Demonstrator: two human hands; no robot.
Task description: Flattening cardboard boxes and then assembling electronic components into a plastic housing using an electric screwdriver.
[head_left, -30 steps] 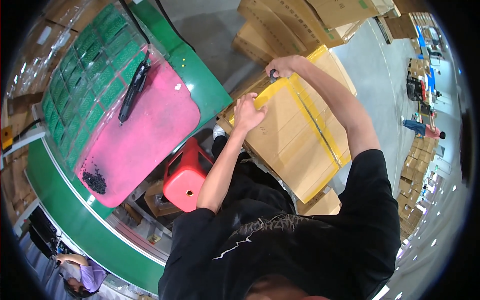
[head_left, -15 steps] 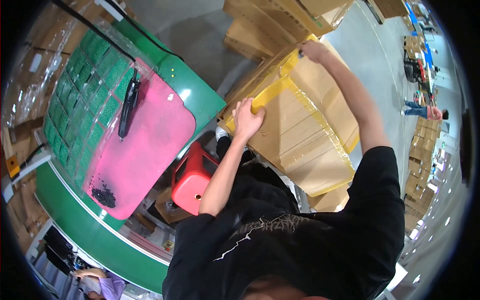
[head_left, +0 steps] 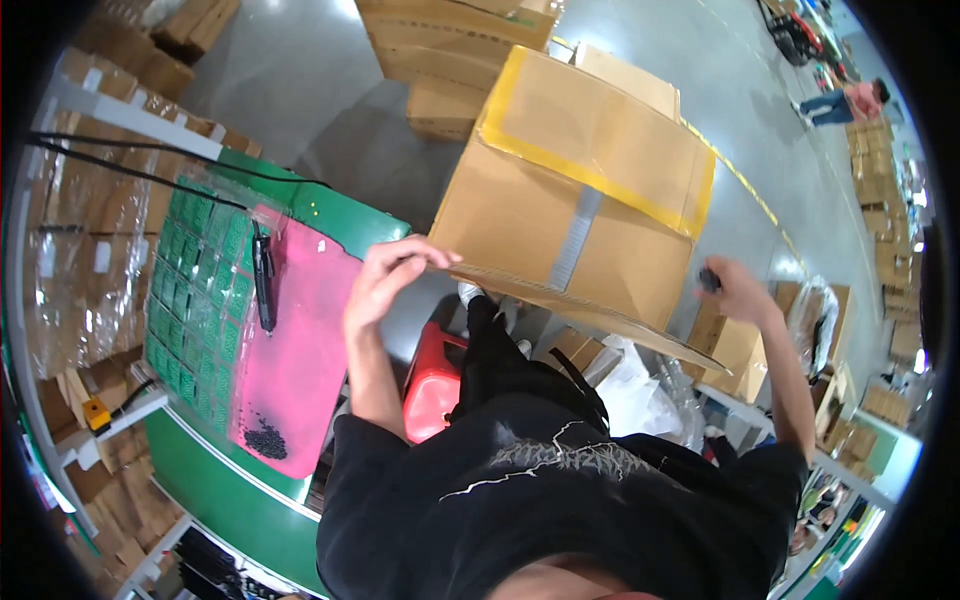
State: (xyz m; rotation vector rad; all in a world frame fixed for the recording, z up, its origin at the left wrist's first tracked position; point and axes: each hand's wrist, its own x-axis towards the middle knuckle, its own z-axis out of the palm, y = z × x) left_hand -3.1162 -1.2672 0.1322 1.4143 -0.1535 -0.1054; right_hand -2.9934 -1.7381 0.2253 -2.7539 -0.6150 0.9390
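A large cardboard box (head_left: 520, 205), edged with yellow tape and crossed by a grey tape strip, stands in front of me. Along its near side, a flap edge juts toward my body. My left hand (head_left: 383, 280) is at the box's near left corner, fingers stretched out and fingertips at the cardboard edge; whether they press on it I cannot tell. Off the box's right side, in the air, my right hand (head_left: 742, 292) is closed around a small black object (head_left: 709, 280), mostly hidden by the fingers.
To the left, a green workbench (head_left: 365, 222) bears a pink mat (head_left: 300, 330), a black electric screwdriver (head_left: 263, 280), a pile of small black parts (head_left: 265, 440) and green trays (head_left: 190, 300). Below it is a red stool (head_left: 432, 395). More cartons (head_left: 440, 45) stand beyond.
The box has turned and its grey-taped side now shows. My right hand has left the box's far edge and come back to the right; my left hand has shifted left to the corner.
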